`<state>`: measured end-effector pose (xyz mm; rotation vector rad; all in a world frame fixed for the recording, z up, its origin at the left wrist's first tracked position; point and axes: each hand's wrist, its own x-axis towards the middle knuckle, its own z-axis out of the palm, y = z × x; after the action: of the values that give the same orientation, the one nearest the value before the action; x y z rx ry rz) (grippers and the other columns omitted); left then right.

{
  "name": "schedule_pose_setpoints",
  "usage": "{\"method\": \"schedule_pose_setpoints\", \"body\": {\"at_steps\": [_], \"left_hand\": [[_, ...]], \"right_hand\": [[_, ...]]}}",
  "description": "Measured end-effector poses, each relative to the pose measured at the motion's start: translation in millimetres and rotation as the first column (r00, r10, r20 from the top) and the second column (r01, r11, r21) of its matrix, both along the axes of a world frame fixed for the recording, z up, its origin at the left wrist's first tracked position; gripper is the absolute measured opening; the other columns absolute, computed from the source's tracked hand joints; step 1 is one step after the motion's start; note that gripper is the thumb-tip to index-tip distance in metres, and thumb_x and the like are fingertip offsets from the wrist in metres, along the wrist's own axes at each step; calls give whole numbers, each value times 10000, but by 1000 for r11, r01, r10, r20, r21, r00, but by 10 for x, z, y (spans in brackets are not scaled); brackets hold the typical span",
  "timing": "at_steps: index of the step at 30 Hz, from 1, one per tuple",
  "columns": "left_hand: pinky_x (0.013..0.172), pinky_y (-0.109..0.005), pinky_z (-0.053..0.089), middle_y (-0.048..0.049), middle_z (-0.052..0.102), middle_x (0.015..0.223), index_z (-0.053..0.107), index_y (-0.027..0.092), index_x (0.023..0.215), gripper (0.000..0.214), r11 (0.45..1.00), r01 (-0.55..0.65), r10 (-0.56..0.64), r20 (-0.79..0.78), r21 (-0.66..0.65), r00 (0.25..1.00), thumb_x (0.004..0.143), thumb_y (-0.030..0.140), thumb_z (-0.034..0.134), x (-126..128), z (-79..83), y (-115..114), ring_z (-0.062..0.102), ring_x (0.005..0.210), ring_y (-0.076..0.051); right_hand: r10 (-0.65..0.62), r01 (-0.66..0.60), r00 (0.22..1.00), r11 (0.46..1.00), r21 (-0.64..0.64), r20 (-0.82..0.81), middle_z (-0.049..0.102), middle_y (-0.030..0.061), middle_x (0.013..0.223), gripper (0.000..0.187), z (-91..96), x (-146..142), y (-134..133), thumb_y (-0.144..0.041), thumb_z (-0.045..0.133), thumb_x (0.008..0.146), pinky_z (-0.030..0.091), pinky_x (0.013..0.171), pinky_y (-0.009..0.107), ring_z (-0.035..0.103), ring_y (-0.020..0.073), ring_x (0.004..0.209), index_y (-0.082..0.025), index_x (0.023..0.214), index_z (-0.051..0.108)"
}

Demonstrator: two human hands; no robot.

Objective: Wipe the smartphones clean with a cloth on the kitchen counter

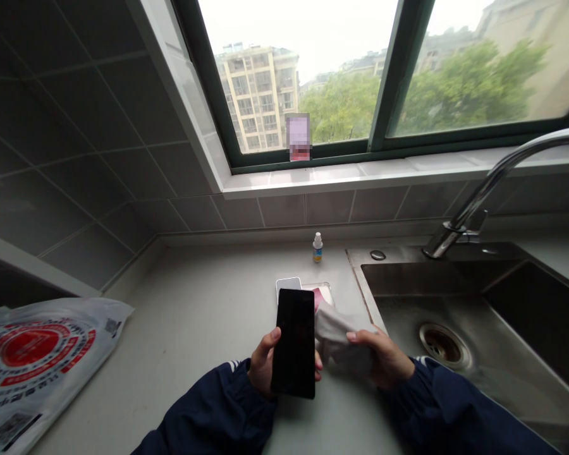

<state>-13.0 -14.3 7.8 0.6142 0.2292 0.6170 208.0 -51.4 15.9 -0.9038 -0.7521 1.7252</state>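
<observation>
My left hand [264, 363] grips a black smartphone [294, 341] upright above the grey counter, its dark screen facing me. My right hand [384, 357] is closed on a crumpled white cloth [334, 335] that rests against the phone's right edge. Just beyond the phone, a clear phone case [289, 284] and a transparent tray with something pink [323, 294] lie on the counter. A small white dropper bottle [317, 247] stands near the back wall.
A steel sink [478, 316] with a drain and a curved tap [493, 183] is to the right. A white plastic bag with red print [33, 354] lies at the left. Dark tiled walls and a window sill [360, 174] rise behind the counter [194, 328].
</observation>
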Motion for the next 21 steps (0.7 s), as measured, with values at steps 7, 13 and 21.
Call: {"method": "schedule_pose_setpoints", "body": {"at_steps": [7, 13, 21], "left_hand": [[769, -386, 477, -181, 692, 957, 421, 83, 1365, 722, 999, 41, -42, 42, 23, 998, 880, 602, 290, 8, -22, 34, 678, 848, -273], [772, -430, 482, -205, 681, 965, 542, 61, 1212, 689, 999, 39, -37, 79, -22, 996, 885, 607, 280, 26, -13, 35, 670, 894, -324], [755, -462, 468, -182, 691, 937, 344, 48, 1432, 887, 967, 220, -212, 78, -126, 974, 828, 697, 308, 65, 76, 67, 665, 861, -333]], "right_hand": [[34, -67, 981, 983, -173, -191, 727, 174, 947, 440, 47, -28, 20, -380, 524, 763, 519, 874, 450, 701, 298, 890, -76, 1035, 690], [-95, 39, 971, 968, -247, -218, 726, 164, 1045, 439, 69, 56, 81, -305, 483, 762, 474, 985, 450, 685, 291, 1020, -89, 1082, 692], [-351, 351, 936, 936, 28, -7, 612, 84, 1315, 509, 50, 267, 117, -484, 438, 888, 372, 1108, 483, 485, 303, 1309, -189, 1258, 625]]}}
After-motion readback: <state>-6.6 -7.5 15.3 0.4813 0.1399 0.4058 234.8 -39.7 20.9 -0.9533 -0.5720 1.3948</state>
